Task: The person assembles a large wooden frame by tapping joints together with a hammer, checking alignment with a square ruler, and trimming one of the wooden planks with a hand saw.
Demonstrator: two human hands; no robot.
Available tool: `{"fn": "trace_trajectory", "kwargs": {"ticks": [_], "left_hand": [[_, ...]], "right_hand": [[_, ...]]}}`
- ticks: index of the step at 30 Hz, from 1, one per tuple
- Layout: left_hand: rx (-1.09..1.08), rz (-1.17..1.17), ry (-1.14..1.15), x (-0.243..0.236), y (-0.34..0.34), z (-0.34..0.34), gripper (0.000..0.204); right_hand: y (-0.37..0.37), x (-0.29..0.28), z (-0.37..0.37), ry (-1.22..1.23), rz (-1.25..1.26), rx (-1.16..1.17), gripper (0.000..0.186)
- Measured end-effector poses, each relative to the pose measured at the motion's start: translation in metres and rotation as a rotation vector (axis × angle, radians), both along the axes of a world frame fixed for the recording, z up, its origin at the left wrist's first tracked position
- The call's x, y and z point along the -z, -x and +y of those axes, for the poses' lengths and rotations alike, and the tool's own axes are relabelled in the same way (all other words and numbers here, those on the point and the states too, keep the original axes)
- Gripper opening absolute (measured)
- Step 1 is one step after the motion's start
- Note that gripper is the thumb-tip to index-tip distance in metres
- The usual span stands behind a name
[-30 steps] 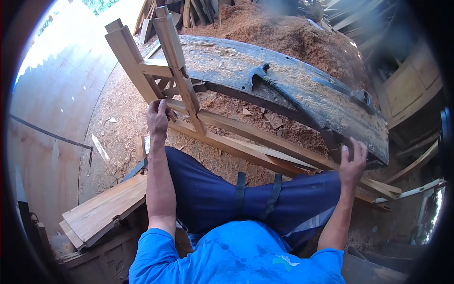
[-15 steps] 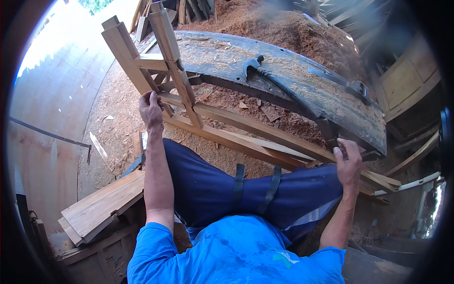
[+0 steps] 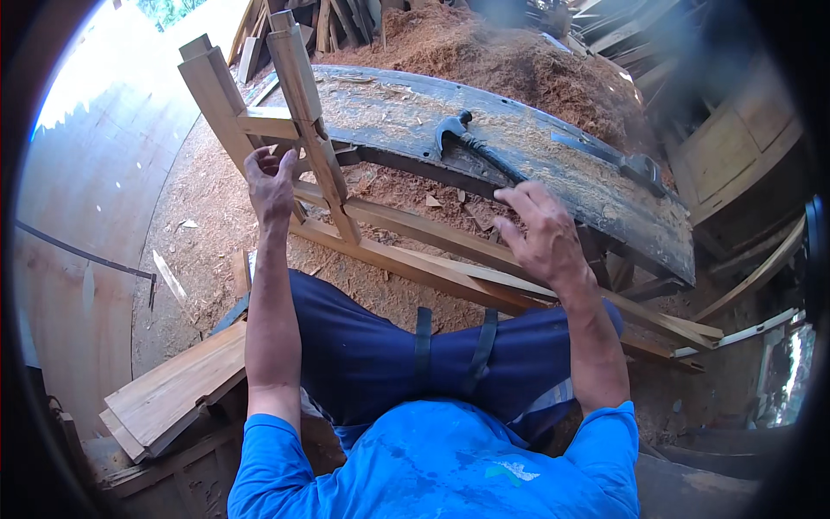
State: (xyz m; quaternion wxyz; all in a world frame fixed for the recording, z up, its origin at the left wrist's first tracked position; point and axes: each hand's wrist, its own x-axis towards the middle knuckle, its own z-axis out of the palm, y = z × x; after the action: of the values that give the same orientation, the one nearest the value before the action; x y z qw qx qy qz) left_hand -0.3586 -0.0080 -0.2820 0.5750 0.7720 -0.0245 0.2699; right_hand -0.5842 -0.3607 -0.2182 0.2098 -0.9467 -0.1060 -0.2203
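Note:
A long frame of jointed wooden bars (image 3: 402, 266) lies between my legs and the bench, its upright end (image 3: 307, 112) rising at the left. Beside that end is my left hand (image 3: 271, 186), fingers loosely curled and apart from the thumb, with nothing visible between them. My right hand (image 3: 546, 238) is over the long bars near the bench edge, thumb and fingers spread. Just beyond its fingertips lies a claw hammer (image 3: 491, 156) on the bench, head to the left; my hand hides the end of its handle.
The worn bench (image 3: 389, 99) is strewn with shavings, and a metal hand plane (image 3: 641, 173) sits at its right end. Sawdust (image 3: 519, 73) is heaped behind it. Wooden boards (image 3: 177, 389) are stacked at my left, near a large plywood sheet (image 3: 82, 303).
My right hand has moved left from the far right end of the bars toward the hammer handle. My left hand has risen slightly along the frame's upright end.

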Motion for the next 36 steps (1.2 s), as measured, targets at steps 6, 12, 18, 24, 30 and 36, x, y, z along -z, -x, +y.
{"fn": "trace_trajectory", "kwargs": {"ticks": [6, 12, 18, 24, 30, 36], "left_hand": [[0.029, -0.044, -0.200, 0.008, -0.018, -0.018, 0.083], [0.038, -0.003, -0.401, 0.018, -0.019, -0.043, 0.102], [0.091, 0.117, -0.204, 0.069, -0.056, -0.033, 0.074], [0.128, 0.053, -0.261, 0.091, -0.106, -0.016, 0.078], [0.167, 0.108, -0.189, 0.103, -0.121, -0.017, 0.079], [0.177, 0.087, 0.012, 0.089, -0.117, -0.021, 0.036]], "right_hand": [[-0.083, 0.025, 0.006, 0.171, -0.048, 0.244, 0.044], [-0.067, 0.025, 0.052, 0.224, -0.314, -0.048, 0.042], [-0.069, 0.040, 0.087, 0.177, -0.182, -0.149, 0.027], [-0.032, 0.082, 0.102, 0.213, -0.163, -0.199, 0.027], [-0.041, 0.143, 0.075, 0.210, 0.090, -0.132, 0.040], [-0.085, 0.195, 0.064, 0.226, 0.212, 0.058, 0.068]]}}
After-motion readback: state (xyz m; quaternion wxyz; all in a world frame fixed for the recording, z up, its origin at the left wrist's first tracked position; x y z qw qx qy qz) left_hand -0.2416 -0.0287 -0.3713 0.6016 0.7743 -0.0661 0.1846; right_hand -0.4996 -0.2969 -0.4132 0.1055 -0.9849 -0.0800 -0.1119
